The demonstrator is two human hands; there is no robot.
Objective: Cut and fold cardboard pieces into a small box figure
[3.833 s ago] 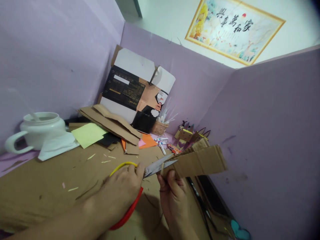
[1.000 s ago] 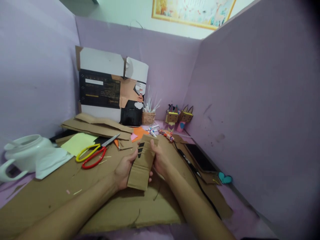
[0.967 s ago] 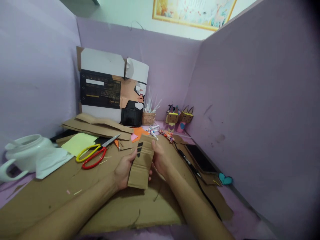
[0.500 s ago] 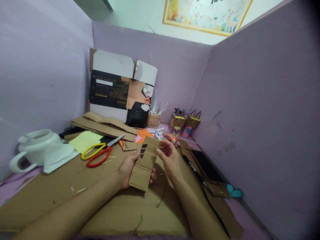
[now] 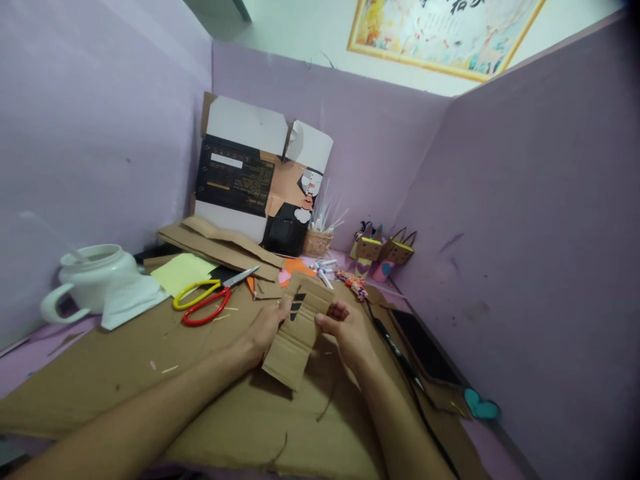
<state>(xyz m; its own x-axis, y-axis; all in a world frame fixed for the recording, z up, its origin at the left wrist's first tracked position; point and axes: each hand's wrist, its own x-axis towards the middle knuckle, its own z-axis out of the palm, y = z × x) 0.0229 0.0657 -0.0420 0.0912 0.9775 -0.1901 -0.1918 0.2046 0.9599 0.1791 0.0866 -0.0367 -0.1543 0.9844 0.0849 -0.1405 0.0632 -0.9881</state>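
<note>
A creased strip of brown cardboard (image 5: 296,337) with black slanted stripes is held tilted over the work surface. My left hand (image 5: 267,330) grips its left edge, thumb on top near the stripes and the other fingers hidden behind. At the right edge, my right hand (image 5: 345,327) pinches the strip between thumb and bent fingers. Scissors (image 5: 215,297) with one yellow and one red handle lie open to the left, apart from both hands. Beneath everything spreads a large cardboard sheet (image 5: 215,413).
A white teapot (image 5: 95,280) stands left beside a white tissue (image 5: 133,300). Cardboard pieces (image 5: 220,243) and a printed box panel (image 5: 235,177) are behind. On the right are a hot-knife-like black pen tool (image 5: 397,350), a dark phone-like slab (image 5: 425,347) and cardboard animal figures (image 5: 369,250).
The view has shifted, so most things appear further right. My left fingers, seen before past the strip's right edge, are now hidden behind it. Both hands still hold the cardboard strip.
</note>
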